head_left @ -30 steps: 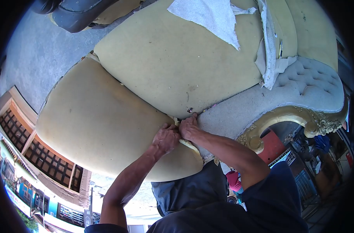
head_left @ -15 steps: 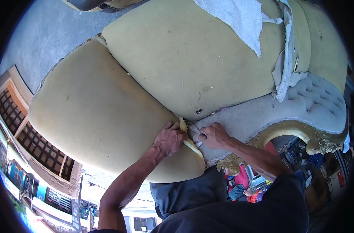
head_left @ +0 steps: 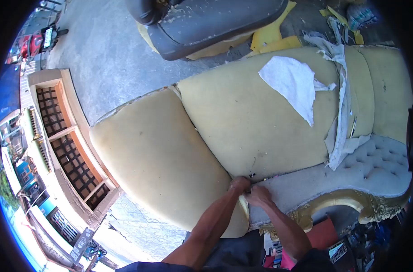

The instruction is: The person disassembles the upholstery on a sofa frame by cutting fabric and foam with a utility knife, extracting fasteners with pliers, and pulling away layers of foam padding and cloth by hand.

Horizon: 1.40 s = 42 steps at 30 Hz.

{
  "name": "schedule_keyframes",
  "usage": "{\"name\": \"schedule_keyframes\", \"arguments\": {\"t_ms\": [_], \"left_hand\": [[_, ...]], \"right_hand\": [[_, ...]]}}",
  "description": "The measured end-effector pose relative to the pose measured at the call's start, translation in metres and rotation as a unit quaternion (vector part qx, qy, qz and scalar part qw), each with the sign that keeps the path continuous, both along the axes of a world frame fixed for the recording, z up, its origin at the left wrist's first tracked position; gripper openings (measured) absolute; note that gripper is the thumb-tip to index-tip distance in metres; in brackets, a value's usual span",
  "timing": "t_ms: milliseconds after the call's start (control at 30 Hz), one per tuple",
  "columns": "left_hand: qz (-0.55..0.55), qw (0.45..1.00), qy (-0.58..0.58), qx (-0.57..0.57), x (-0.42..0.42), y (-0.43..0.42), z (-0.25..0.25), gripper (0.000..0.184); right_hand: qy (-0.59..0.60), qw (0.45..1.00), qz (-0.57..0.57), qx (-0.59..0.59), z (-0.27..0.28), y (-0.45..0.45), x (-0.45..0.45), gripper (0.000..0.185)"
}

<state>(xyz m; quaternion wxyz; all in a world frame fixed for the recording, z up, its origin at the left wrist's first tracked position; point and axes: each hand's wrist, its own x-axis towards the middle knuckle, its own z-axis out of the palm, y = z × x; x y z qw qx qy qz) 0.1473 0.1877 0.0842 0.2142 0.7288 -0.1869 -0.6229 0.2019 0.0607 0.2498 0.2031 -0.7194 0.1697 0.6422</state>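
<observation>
Two tan foam cushions, the near one (head_left: 161,154) and the far one (head_left: 242,118), meet at a dark seam. My left hand (head_left: 239,184) is closed at the lower end of that seam. Right beside it, my right hand (head_left: 260,196) is closed at the edge of the grey upholstered arm (head_left: 301,186). What the fingers of either hand hold is too small to make out. Yellow foam (head_left: 244,207) shows at the cushion edge just below the hands. A loose white cloth piece (head_left: 292,86) lies on the far cushion.
A dark padded seat (head_left: 215,22) stands beyond the sofa. Torn fabric (head_left: 340,109) hangs across the sofa at right. Carved gold trim (head_left: 338,198) edges the arm. A wooden frame with dark webbing (head_left: 75,149) is at left, with a red motorcycle (head_left: 32,45) farther off.
The view has shifted, showing more of the dark seat and floor. My hands have come close together at the seam; half a second ago they were farther apart.
</observation>
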Motion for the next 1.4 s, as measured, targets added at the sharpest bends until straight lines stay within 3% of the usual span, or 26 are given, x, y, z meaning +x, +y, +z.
{"name": "schedule_keyframes", "arguments": {"t_ms": [33, 67, 100, 133, 200, 333, 400, 433, 500, 533, 600, 633, 667, 700, 733, 767, 800, 833, 1000, 1400], "left_hand": [[-0.050, 0.997, -0.048, -0.033, 0.002, -0.007, -0.001, 0.029], [-0.005, 1.000, -0.007, -0.008, 0.000, -0.015, -0.003, 0.028], [0.037, 0.999, 0.030, 0.019, -0.003, -0.016, -0.008, 0.028], [0.068, 0.996, 0.051, 0.038, -0.007, -0.011, -0.013, 0.028], [0.107, 0.990, 0.074, 0.054, -0.014, -0.007, -0.024, 0.028], [0.137, 0.988, 0.058, 0.049, -0.025, -0.001, -0.039, 0.029], [-0.136, 0.984, -0.100, -0.053, -0.016, 0.002, -0.009, 0.024], [-0.134, 0.985, -0.101, -0.049, -0.008, 0.001, 0.019, 0.024], [0.029, 0.999, -0.039, 0.021, 0.017, -0.009, 0.061, 0.029], [0.031, 0.999, -0.039, 0.022, 0.010, -0.011, 0.060, 0.029], [0.178, 0.974, -0.006, 0.139, -0.008, -0.008, 0.052, 0.029], [0.186, 0.972, -0.002, 0.141, -0.013, -0.005, 0.044, 0.029], [0.035, 0.998, -0.028, 0.036, -0.009, 0.002, 0.034, 0.032], [-0.118, 0.989, -0.063, -0.070, 0.008, 0.005, 0.035, 0.035], [-0.110, 0.988, -0.082, -0.067, 0.022, -0.001, 0.042, 0.035], [-0.016, 0.995, 0.017, 0.096, 0.048, -0.016, 0.077, 0.038], [0.083, 0.958, 0.120, 0.245, 0.071, -0.029, 0.097, 0.041], [0.100, 0.943, 0.144, 0.282, 0.058, -0.037, 0.070, 0.040], [0.218, 0.960, 0.046, 0.169, 0.076, -0.027, 0.048, 0.036], [0.311, 0.941, -0.009, 0.135, 0.107, -0.005, 0.038, 0.035]], "right_hand": [[-0.008, 1.000, -0.003, 0.017, -0.022, 0.000, -0.018, 0.056], [-0.061, 0.997, -0.025, 0.027, -0.059, -0.002, -0.057, 0.059], [-0.118, 0.990, -0.059, 0.055, -0.029, 0.004, -0.027, 0.058], [0.001, 0.985, -0.151, 0.078, 0.000, -0.006, 0.006, 0.049], [0.024, 0.964, -0.229, 0.135, -0.006, -0.015, 0.001, 0.037], [0.072, 0.966, -0.186, 0.164, -0.043, -0.038, -0.040, 0.029], [0.057, 0.913, -0.323, 0.242, -0.062, -0.045, -0.067, 0.026], [0.058, 0.913, -0.319, 0.245, -0.063, -0.046, -0.074, 0.026], [-0.072, 0.923, -0.258, 0.276, -0.051, -0.048, -0.072, 0.028], [-0.080, 0.930, -0.228, 0.277, -0.037, -0.050, -0.062, 0.029], [-0.059, 0.923, -0.229, 0.303, -0.049, -0.051, -0.063, 0.029], [-0.034, 0.917, -0.233, 0.322, -0.049, -0.053, -0.067, 0.029], [-0.030, 0.919, -0.225, 0.323, -0.046, -0.053, -0.072, 0.029], [-0.030, 0.935, -0.195, 0.294, -0.044, -0.051, -0.073, 0.029], [-0.041, 0.949, -0.162, 0.267, -0.048, -0.048, -0.061, 0.029], [-0.052, 0.954, -0.148, 0.254, -0.048, -0.045, -0.053, 0.029], [-0.063, 0.957, -0.136, 0.247, -0.049, -0.042, -0.045, 0.029], [-0.073, 0.959, -0.127, 0.241, -0.050, -0.038, -0.031, 0.029], [-0.115, 0.969, -0.067, 0.211, -0.061, -0.022, 0.040, 0.030], [-0.114, 0.977, 0.001, 0.182, -0.073, -0.009, 0.100, 0.032]]}}
